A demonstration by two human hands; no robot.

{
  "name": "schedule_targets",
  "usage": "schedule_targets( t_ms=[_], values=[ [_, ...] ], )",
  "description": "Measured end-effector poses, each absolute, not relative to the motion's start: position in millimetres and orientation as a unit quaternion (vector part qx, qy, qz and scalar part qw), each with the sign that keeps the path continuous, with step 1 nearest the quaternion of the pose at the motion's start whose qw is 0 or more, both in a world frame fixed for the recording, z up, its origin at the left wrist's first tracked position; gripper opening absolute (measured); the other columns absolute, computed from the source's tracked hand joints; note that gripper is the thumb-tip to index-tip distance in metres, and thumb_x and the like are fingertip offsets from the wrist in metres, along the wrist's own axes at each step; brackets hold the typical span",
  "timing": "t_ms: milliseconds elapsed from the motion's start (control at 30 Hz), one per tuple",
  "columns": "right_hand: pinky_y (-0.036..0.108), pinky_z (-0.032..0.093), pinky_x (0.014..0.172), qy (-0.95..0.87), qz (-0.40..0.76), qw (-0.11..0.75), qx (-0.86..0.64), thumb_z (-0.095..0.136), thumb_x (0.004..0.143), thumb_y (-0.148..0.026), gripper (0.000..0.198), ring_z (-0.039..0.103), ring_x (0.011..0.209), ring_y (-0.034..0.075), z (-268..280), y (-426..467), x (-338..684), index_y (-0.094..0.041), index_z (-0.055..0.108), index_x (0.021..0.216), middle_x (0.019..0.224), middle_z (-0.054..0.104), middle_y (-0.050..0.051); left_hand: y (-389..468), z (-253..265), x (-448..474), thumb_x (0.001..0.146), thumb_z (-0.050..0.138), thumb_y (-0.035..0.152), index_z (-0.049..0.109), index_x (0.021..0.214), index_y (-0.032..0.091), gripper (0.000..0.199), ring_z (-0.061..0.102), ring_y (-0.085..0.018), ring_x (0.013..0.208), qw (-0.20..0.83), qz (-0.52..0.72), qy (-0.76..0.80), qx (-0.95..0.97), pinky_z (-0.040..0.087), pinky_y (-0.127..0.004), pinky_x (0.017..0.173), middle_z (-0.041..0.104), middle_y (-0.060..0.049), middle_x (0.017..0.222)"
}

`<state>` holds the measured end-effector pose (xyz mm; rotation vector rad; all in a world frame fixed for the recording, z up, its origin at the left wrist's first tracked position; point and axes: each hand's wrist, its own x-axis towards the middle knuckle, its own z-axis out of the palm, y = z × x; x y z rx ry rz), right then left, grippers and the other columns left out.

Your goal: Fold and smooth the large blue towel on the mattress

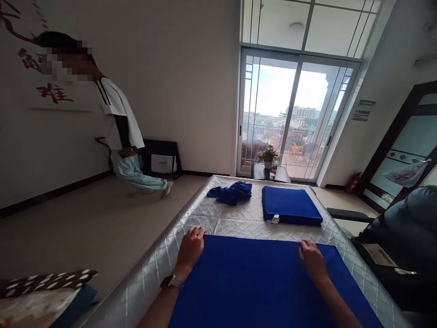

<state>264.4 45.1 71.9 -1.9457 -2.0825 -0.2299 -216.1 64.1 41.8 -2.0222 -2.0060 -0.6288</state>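
Note:
A large blue cloth lies spread flat over the near part of the covered table. My left hand has its fingers closed on the cloth's far left corner. Along the same far edge, toward the right, my right hand pinches the fabric between thumb and fingers. Beyond it sits a neat stack of folded blue cloths with a white label at its front edge. A crumpled blue cloth rests to the left of that stack. The near end of the spread cloth runs out of view.
A silver quilted cover drapes the table. At its far end stand a small dark table, a potted plant and a bottle. A person is at the left. A dark armchair stands close on the right.

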Motion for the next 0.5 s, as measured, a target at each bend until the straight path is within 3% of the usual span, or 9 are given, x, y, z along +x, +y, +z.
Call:
schedule_targets(
  t_ms=[100,233,333,500],
  values=[
    [0.036,0.041,0.113,-0.804,0.017,0.162,-0.572,0.032,0.102,-0.028,0.047,0.057,0.131,0.023,65,32,176,-0.023,0.065,0.135,0.141,0.065,0.008,63,33,-202,0.101,0.042,0.035,0.067,0.131,0.013,0.046,0.052,-0.032,0.138,0.087,-0.193,-0.669,-0.712,0.041,-0.047,0.115,0.06,-0.018,0.146],
    [0.042,0.024,0.125,-0.834,0.086,0.155,-0.523,0.031,0.105,-0.044,0.057,0.033,0.151,0.023,54,26,114,-0.02,0.043,0.155,0.161,0.043,0.007,65,15,-201,0.101,0.04,0.051,0.049,0.15,0.021,0.059,0.038,-0.031,0.15,0.031,-0.141,-0.687,-0.712,0.03,-0.052,0.122,0.05,-0.013,0.158],
    [0.046,0.017,0.127,-0.825,0.108,0.132,-0.538,0.027,0.105,-0.05,0.061,0.022,0.155,0.023,48,28,118,-0.022,0.034,0.159,0.165,0.033,0.005,69,6,-208,0.101,0.039,0.05,0.044,0.153,0.022,0.06,0.035,-0.03,0.152,0.033,-0.121,-0.689,-0.714,0.028,-0.051,0.123,0.048,-0.012,0.159],
    [0.045,0.014,0.127,-0.791,0.1,0.108,-0.594,0.022,0.104,-0.057,0.065,0.018,0.156,0.021,41,36,199,-0.024,0.031,0.16,0.167,0.027,0.002,74,1,-212,0.1,0.038,0.053,0.039,0.156,0.026,0.063,0.033,-0.032,0.152,0.049,-0.091,-0.695,-0.712,0.028,-0.054,0.122,0.044,-0.011,0.162]
  ],
)
